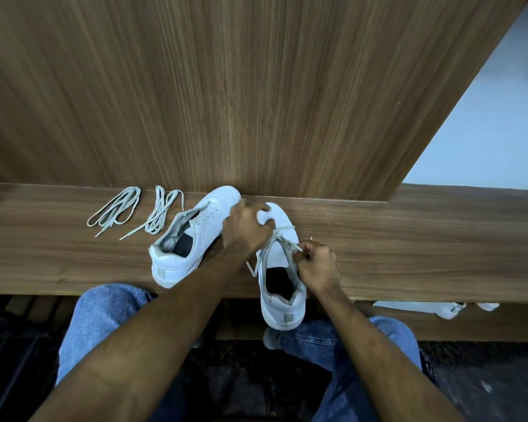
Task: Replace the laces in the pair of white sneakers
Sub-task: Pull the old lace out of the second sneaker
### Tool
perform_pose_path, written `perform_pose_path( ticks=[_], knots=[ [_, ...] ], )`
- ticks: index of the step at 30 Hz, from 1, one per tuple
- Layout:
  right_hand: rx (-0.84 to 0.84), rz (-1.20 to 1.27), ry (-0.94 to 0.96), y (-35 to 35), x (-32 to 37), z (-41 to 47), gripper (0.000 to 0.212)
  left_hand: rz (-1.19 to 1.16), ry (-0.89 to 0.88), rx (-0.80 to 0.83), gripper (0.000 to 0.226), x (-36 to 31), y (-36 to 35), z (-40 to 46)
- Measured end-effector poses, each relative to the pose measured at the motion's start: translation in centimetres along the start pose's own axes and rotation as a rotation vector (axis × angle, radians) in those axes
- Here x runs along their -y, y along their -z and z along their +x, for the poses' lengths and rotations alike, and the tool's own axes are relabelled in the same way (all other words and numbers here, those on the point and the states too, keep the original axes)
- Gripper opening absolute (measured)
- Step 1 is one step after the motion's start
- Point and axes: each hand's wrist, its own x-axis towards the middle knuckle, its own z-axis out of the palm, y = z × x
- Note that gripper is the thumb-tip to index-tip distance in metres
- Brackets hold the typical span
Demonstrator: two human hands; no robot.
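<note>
A: Head view, quick. Where are the shoes?

B: Both on the wooden shelf point(409, 239). Left sneaker point(192, 239) unlaced, toe angled up-right against the back panel point(256, 86). Right sneaker point(279, 269) toe forward, heel hanging over the shelf's front edge, above the person's jeans point(104, 315).

A: Hands?

B: Left hand point(246, 228) curled over the right sneaker's toe area, gripping it. Right hand point(316, 264) closed, fingers pinching the lace point(282, 240) that's partly threaded at the lower eyelets.

A: Other laces?

B: Two loose laces on the shelf left of the sneakers: far-left lace point(115, 210), second lace point(160, 213) near the left sneaker, not touching it.

A: Brands, text?

B: None readable. Grey heel tabs, blank.
</note>
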Motion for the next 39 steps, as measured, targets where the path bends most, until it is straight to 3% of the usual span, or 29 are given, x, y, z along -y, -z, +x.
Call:
perform_pose_path(
  ticks=[4, 8, 10, 14, 16, 18, 21, 26, 29, 31, 33, 36, 39],
  knots=[
    [0.006, -0.007, 0.002, 0.2, 0.1, -0.1, 0.015, 0.463, -0.157, 0.224, 0.026, -1.2, -1.3, -0.7],
    [0.012, -0.017, -0.007, 0.1, 0.1, -0.1, 0.015, 0.632, -0.205, 0.132, 0.027, -1.5, -1.2, -1.0],
    [0.007, -0.009, -0.004, -0.1, -0.1, 0.0, 0.014, 0.407, -0.136, -0.011, 0.022, -1.7, -0.2, -0.6],
    [-0.001, 0.001, -0.001, -0.1, -0.1, 0.0, 0.014, -0.407, 0.306, -0.385, 0.02, -2.0, 2.8, 1.4],
    [0.001, -0.009, -0.005, 0.0, 0.0, -0.1, 0.016, -0.517, 0.362, -0.471, 0.013, -1.8, 3.8, 2.1],
    [0.0, -0.007, 0.002, 0.0, 0.0, -0.2, 0.015, -0.43, 0.322, -0.432, 0.007, -1.6, 3.7, 2.0],
    [0.004, 0.008, 0.004, 0.0, 0.1, -0.3, 0.015, -0.143, 0.145, -0.269, 0.026, -1.2, 2.0, 0.9],
    [0.015, 0.001, -0.005, 0.4, 0.4, -0.4, 0.016, 0.296, -0.064, 0.161, 0.022, -1.6, -1.0, -1.2],
    [0.022, 0.01, -0.007, 0.4, 0.5, -0.5, 0.018, 0.565, -0.119, 0.11, 0.027, -1.9, -1.6, -2.0],
    [0.021, 0.015, -0.006, 0.4, 0.4, -0.5, 0.019, 0.599, -0.151, 0.072, 0.024, -1.9, -1.5, -2.0],
    [0.022, 0.018, -0.007, 0.4, 0.4, -0.4, 0.018, 0.372, -0.086, -0.027, 0.019, -1.9, -0.8, -1.4],
    [0.015, 0.022, -0.001, 0.3, 0.3, -0.4, 0.015, -0.336, 0.229, -0.273, 0.017, -2.6, 1.1, -0.2],
    [0.012, 0.034, -0.002, 0.2, 0.2, -0.4, 0.013, -0.585, 0.287, -0.44, 0.012, -2.8, 2.6, 0.5]
  ],
)
